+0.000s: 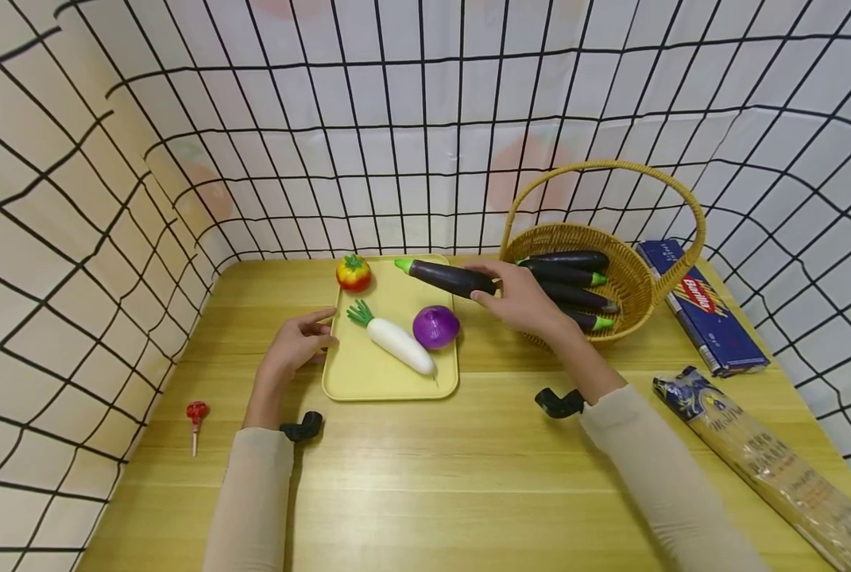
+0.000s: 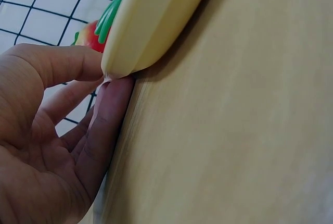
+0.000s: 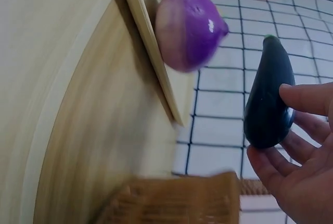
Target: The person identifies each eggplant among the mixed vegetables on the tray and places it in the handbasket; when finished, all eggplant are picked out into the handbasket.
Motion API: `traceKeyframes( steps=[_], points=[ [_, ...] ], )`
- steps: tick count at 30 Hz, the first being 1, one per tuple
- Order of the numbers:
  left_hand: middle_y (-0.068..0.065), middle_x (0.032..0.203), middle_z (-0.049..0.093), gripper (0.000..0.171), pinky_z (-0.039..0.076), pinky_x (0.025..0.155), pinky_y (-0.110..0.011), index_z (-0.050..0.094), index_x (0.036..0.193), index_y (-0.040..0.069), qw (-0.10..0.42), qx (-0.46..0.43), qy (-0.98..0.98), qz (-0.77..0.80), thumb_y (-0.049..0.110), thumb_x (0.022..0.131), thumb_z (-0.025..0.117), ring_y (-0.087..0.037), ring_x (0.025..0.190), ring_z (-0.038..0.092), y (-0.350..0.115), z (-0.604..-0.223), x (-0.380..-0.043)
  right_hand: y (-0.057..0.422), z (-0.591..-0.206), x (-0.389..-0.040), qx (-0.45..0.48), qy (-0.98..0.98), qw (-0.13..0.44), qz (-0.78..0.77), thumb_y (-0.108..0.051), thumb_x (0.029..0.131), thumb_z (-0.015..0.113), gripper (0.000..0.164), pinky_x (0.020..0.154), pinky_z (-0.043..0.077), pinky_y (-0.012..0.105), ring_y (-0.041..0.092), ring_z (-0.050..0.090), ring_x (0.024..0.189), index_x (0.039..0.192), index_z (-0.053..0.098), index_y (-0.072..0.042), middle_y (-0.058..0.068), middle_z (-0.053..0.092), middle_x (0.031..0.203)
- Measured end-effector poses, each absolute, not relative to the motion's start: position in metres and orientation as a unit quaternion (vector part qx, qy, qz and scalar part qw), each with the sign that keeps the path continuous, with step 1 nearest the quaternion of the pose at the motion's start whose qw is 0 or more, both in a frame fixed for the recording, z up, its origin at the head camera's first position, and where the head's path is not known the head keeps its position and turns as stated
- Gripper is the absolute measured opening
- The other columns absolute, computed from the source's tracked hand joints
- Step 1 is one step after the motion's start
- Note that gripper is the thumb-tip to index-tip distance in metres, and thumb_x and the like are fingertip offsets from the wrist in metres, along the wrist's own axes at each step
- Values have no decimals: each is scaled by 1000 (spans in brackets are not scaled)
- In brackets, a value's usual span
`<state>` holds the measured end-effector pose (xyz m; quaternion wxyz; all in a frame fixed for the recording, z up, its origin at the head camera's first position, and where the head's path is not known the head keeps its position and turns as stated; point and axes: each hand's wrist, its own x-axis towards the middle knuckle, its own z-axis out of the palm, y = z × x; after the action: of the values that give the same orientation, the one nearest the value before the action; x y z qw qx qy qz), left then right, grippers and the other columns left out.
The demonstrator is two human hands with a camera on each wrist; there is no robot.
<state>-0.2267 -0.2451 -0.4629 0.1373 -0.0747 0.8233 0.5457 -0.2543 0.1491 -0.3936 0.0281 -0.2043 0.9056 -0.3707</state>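
My right hand [image 1: 521, 298] grips a dark eggplant [image 1: 450, 278] by its thick end, its green tip pointing left over the far right part of a yellow tray [image 1: 339, 385]. In the right wrist view, thumb and fingers hold this eggplant [image 3: 269, 96] from the side. My left hand [image 1: 299, 343] is at the tray's left edge; in the left wrist view its thumb and fingers pinch the rim [image 2: 119, 70]. On the tray are a white radish [image 1: 400, 345] with green leaves, a purple onion [image 1: 435, 327] and a red-yellow tomato-like vegetable [image 1: 353, 274] at the far left corner.
A wicker basket [image 1: 636, 298] with a tall handle holds several eggplants [image 1: 575, 295] right of the tray. Beyond it lie a blue Barilla box [image 1: 704, 306] and a long noodle packet [image 1: 761, 461]. A red lollipop [image 1: 196, 413] lies at left. Black wire grid [image 1: 396, 127] surrounds the table.
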Motion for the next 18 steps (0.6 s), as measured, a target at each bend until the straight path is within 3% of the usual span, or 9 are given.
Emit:
traceKeyframes(
  steps=[4,6,18],
  points=[
    [-9,116,56,64,61,73,-29,48,156,20,140,-72,823,546,10,97,69,-21,96,55,-244,-466,-228,183,-389,-239,-193,912,19,-361,-24,103,64,49,94,51,52,34,62,112,150,53,-23,12,62,135],
    [-8,117,57,64,61,72,-27,49,155,23,137,-71,822,548,12,96,71,-20,97,55,-246,-471,-229,200,-389,-233,-183,914,17,-361,-24,103,63,50,105,47,59,38,55,131,152,50,-21,14,54,149],
    [-12,122,56,64,60,75,-24,50,155,23,127,-72,835,531,10,95,71,-22,102,54,-245,-470,-227,285,-398,-214,-133,929,13,-345,-19,104,61,48,108,42,66,50,49,133,150,49,-11,26,50,150]
  ],
)
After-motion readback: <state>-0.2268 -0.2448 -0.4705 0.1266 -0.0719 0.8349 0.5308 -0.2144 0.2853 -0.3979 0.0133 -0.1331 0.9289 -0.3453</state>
